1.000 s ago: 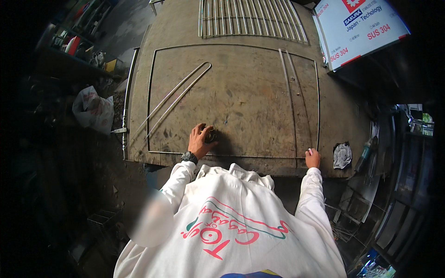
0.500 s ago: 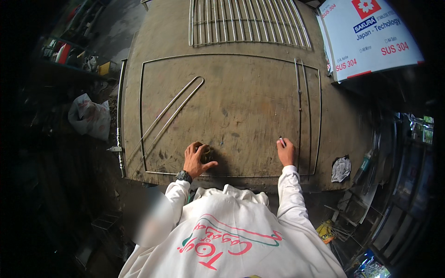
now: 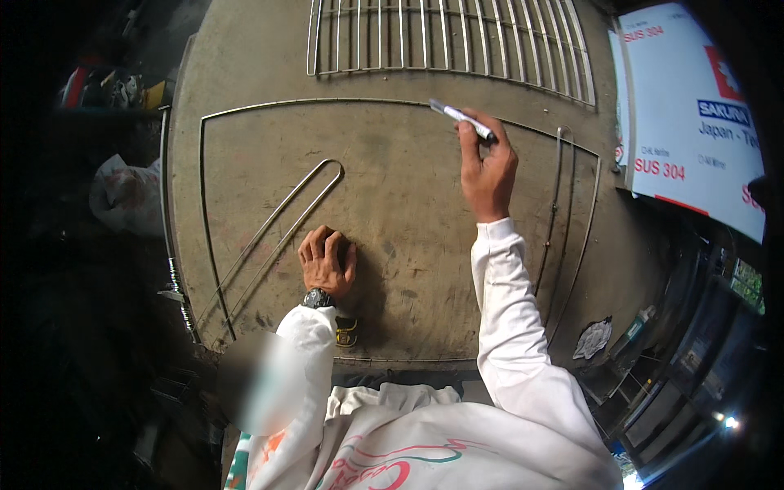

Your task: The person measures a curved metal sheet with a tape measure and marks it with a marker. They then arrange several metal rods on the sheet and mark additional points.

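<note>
My right hand (image 3: 490,180) grips a white marker pen (image 3: 472,125), its pale end touching or just above the far rod of a rectangular metal wire frame (image 3: 327,100) lying on the wooden tabletop (image 3: 392,220). My left hand (image 3: 328,263) rests inside the frame with bent fingers, the thumb apart, and nothing visible in it. Behind its wrist, near the front edge, sits a small yellow and black object (image 3: 347,333), perhaps a tape measure. A long U-shaped rod (image 3: 331,162) lies slanted left of that hand. Another narrow U-shaped rod (image 3: 556,188) lies at the right, partly hidden by my sleeve.
A barred metal rack (image 3: 403,41) lies at the far side. To the right stands a film-covered sheet panel (image 3: 665,122). A crumpled white cloth (image 3: 593,338) and a bottle (image 3: 635,327) are at the right front; a plastic bag (image 3: 126,196) lies off the left edge.
My right hand has moved away from me, carrying the marker from the near right to the frame's far rod. My left hand has shifted off the yellow and black object, which now shows.
</note>
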### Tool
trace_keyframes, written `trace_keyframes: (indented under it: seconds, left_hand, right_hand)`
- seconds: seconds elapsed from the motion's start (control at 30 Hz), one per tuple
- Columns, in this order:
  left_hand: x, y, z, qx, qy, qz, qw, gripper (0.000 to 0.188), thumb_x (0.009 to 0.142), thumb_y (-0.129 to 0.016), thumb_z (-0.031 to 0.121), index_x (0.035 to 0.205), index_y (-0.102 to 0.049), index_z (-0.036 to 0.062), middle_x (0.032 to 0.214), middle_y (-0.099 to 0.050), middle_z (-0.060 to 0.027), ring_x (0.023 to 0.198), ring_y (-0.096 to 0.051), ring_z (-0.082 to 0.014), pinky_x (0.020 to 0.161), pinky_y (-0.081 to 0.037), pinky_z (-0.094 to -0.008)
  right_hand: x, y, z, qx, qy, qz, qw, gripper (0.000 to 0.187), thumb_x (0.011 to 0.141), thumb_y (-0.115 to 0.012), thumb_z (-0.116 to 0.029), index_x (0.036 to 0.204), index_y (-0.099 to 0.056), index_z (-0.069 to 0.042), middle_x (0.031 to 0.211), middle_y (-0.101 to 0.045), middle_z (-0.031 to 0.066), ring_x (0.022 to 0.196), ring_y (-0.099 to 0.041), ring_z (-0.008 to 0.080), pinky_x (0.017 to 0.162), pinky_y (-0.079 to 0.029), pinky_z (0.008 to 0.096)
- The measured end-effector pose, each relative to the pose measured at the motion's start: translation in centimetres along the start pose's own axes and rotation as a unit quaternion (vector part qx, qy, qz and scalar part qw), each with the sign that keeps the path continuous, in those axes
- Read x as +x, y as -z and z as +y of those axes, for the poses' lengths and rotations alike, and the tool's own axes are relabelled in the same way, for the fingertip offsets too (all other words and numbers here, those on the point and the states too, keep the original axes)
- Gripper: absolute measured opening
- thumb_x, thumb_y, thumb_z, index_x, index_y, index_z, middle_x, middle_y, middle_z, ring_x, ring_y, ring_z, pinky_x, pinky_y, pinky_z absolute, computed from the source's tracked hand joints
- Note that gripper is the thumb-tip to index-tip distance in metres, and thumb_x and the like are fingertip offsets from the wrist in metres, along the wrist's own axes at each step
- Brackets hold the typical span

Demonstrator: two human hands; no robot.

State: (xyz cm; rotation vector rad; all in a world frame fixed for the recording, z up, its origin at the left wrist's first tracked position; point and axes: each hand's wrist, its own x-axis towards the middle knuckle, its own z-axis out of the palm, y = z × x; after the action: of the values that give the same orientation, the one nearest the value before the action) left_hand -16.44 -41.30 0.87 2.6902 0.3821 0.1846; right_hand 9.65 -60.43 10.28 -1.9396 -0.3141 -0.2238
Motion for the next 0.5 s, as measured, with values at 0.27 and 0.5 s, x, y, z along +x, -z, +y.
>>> trace_keyframes:
  seconds: [0.27, 0.5]
  left_hand:
    - [0.0, 0.0, -0.1, 0.001, 0.004, -0.015, 1.000, 0.045, 0.080, -0.072, 0.026, 0.121, -0.057, 0.0140, 0.129, -0.049, -0.0133, 0.123, -0.046, -0.0379, 0.104, -0.034, -0.0513]
    - [0.4, 0.2, -0.2, -0.010, -0.008, -0.022, 1.000, 0.049, 0.079, -0.072, 0.020, 0.123, -0.054, 0.0114, 0.129, -0.049, -0.0159, 0.122, -0.046, -0.0394, 0.104, -0.034, -0.0521]
  right_hand:
    - [2.5, -4.8, 3.5, -0.031, 0.013, -0.021, 0.999, 0.019, 0.098, -0.065, -0.022, 0.102, -0.068, -0.003, 0.087, -0.071, 0.0087, 0.071, -0.067, 0.0187, 0.066, -0.053, 0.0310]
    - [3.1, -6.4, 3.5, 0.013, 0.013, -0.033, 0.999, 0.018, 0.096, -0.068, -0.021, 0.101, -0.069, -0.004, 0.085, -0.071, 0.0081, 0.070, -0.066, 0.0190, 0.066, -0.052, 0.0309]
